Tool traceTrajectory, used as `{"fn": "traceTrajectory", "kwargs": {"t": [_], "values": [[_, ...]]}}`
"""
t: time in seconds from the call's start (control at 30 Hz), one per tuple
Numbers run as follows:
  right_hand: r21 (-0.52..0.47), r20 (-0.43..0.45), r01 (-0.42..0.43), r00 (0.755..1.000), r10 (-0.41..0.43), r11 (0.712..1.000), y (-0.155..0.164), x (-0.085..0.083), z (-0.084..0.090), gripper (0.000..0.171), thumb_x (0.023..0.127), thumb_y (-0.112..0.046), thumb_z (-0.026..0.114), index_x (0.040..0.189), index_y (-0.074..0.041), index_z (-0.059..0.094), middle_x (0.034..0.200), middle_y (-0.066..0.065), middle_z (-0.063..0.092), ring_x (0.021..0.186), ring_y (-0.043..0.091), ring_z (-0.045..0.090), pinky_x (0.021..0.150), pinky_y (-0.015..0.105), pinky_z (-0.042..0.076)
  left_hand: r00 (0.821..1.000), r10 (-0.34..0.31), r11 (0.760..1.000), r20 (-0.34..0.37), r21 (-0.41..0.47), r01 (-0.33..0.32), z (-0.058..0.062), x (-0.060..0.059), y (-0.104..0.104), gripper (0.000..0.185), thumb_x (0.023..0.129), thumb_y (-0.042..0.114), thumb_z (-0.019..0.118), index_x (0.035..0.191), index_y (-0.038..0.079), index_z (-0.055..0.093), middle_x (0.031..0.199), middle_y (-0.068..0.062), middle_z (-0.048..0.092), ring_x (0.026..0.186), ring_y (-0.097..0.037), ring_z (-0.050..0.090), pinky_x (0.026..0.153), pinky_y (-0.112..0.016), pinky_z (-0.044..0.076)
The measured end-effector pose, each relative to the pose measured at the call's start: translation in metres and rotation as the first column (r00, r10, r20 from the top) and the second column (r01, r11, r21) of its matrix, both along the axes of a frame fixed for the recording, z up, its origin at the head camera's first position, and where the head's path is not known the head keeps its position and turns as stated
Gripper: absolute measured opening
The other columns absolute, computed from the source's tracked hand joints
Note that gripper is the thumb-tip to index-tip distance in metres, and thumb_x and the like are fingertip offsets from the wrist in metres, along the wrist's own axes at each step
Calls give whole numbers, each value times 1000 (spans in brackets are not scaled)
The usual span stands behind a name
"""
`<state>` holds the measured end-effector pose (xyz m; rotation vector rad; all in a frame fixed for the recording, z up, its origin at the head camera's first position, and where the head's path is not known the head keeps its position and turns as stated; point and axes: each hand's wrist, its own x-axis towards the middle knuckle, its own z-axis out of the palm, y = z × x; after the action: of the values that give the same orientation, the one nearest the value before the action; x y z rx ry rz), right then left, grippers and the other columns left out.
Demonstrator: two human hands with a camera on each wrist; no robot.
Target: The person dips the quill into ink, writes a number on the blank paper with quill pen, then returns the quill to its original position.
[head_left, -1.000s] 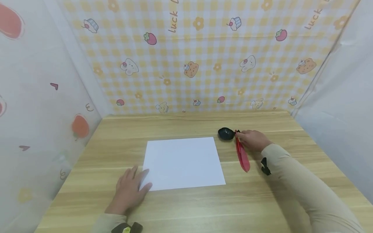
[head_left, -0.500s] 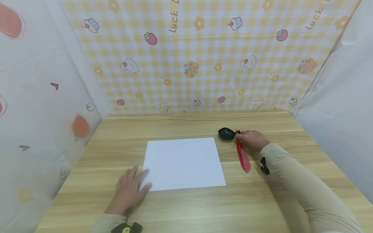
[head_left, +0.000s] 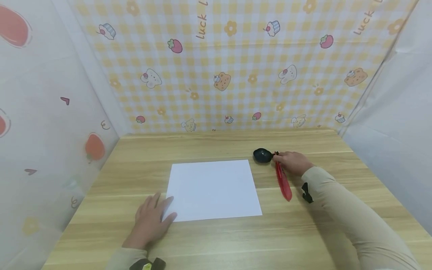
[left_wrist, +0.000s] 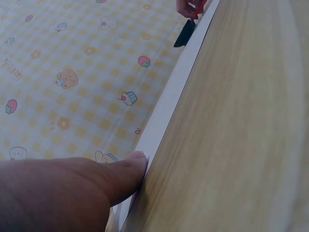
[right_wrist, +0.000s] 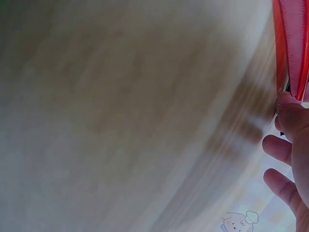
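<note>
Lying between the hands: white paper [head_left: 214, 189].

Hidden and blurred parts

The right hand [head_left: 293, 162] covers the top of the red feather [head_left: 282, 182], so its grip cannot be made out. The right wrist view blurs the tabletop [right_wrist: 120, 121]; the left wrist view crops the black object [left_wrist: 184, 35] and the left hand [left_wrist: 63, 193].

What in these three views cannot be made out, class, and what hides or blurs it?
- Head view: the right hand covers its grip on the red feather.
- Head view: the black object is too small to identify.
- Right wrist view: the table is blurred.
- Left wrist view: the left hand is cut off by the edge; paper seen edge-on.
</note>
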<state>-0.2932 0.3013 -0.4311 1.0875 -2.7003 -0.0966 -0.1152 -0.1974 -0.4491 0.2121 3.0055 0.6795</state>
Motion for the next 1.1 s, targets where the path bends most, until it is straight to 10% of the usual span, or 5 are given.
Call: {"fn": "traceTrajectory", "kwargs": {"t": [1.1], "values": [[-197,57,24,998,-13,980,1,1,9,24,83,2,72,102,-7,60,96,12,70,82,30,69,67,44,57,1000,4,1000,6,-15,-4,-3,-2,-1,57,97,44,54,144,13,47,153,-31,21,138,-54,13,106,-72,6]]}}
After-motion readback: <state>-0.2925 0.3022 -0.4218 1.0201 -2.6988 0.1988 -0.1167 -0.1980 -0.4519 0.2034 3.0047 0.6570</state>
